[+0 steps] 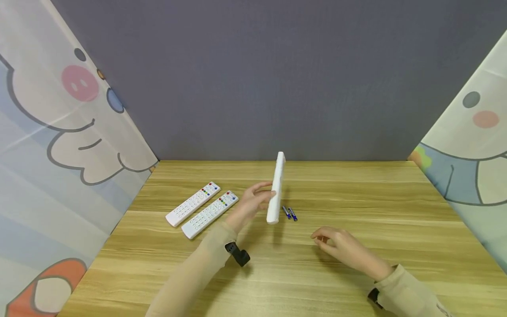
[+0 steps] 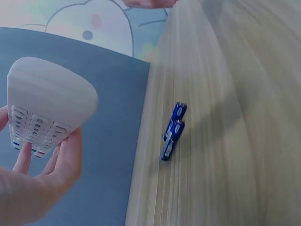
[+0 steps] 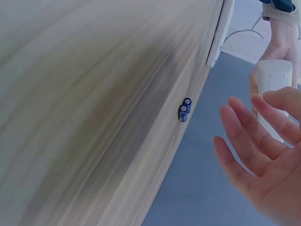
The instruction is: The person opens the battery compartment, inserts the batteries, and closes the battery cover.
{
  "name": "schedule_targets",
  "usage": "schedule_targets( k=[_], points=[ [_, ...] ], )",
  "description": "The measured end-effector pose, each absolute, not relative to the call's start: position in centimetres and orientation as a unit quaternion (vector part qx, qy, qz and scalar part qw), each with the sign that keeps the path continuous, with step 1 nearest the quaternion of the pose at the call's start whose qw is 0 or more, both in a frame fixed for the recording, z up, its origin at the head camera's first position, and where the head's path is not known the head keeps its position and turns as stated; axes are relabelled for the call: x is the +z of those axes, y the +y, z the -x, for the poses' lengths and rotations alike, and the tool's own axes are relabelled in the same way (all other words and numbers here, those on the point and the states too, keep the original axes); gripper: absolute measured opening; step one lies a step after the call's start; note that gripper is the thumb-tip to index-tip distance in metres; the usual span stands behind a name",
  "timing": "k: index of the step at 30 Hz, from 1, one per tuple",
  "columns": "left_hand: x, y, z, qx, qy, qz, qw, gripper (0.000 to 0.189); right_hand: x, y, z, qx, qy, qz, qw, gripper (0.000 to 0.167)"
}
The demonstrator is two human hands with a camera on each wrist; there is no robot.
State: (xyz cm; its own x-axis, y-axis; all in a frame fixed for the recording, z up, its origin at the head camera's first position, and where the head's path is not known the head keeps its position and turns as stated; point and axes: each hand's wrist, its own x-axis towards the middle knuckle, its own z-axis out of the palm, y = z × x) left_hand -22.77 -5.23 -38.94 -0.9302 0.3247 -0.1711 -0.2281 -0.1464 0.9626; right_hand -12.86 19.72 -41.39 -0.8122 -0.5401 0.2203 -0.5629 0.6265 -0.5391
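Note:
My left hand (image 1: 250,203) grips a white remote control (image 1: 277,189) by its edges, lifted off the table and seen side-on in the head view. In the left wrist view the remote's (image 2: 51,92) keypad faces the fingers and its narrow end points at the camera. Two blue batteries (image 1: 289,213) lie side by side on the wood, just right of the raised remote. My right hand (image 1: 343,249) hovers over the table at the right, fingers loosely bent, holding nothing; the right wrist view shows its fingers (image 3: 249,146) spread apart.
Two more white remotes, a left one (image 1: 192,204) and a right one (image 1: 210,215), lie keys up on the wooden table (image 1: 356,189), left of my left hand. A grey panel (image 1: 277,79) stands behind the table. Cartoon-printed curtains (image 1: 39,176) hang at both sides.

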Motion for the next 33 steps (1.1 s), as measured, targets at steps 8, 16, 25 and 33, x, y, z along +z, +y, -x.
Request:
schedule_targets(
  k=[8, 16, 25, 33],
  points=[
    [-38.7, -5.4, 21.4, 0.789, 0.586, -0.038, 0.180, 0.047, -41.2, 19.0, 12.6, 0.307, -0.896, -0.314, 0.060, 0.013],
    [-38.4, -5.5, 20.2, 0.809, 0.558, -0.039, 0.180, 0.049, -40.7, 18.0, 12.4, 0.338, -0.887, -0.298, 0.102, 0.013],
    [-38.2, -5.4, 18.8, 0.822, 0.545, -0.047, 0.159, 0.050, -40.5, 16.8, 12.0, 0.399, -0.875, -0.243, 0.123, 0.014],
    [-38.2, -5.0, 17.7, 0.832, 0.539, -0.036, 0.128, 0.047, -40.2, 16.3, 11.8, 0.490, -0.842, -0.215, 0.071, 0.017]
  ],
)
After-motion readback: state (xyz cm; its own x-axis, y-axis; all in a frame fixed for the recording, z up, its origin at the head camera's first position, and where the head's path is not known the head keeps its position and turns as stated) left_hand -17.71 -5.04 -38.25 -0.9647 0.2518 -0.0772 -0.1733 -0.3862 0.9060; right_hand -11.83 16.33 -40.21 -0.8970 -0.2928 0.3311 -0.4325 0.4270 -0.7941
